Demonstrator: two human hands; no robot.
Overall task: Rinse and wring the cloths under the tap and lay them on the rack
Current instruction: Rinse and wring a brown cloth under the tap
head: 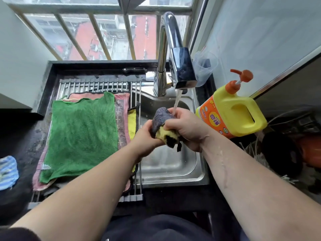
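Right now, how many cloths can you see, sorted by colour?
Green cloth: 1
Pink cloth: at least 1, layers overlap
Yellow cloth on rack: 1
Dark-and-yellow cloth held by left hand and right hand: 1
Blue striped cloth: 1
Total: at least 5

This is a home kitchen. A chrome tap [173, 49] runs into a stainless steel sink [166, 164], with a roll-up drying rack [93, 85] bearing cloths [81, 133] and a pump bottle of dish detergent [232, 115] beside it. A barred window [99, 37] looks onto apartment blocks [145, 35].
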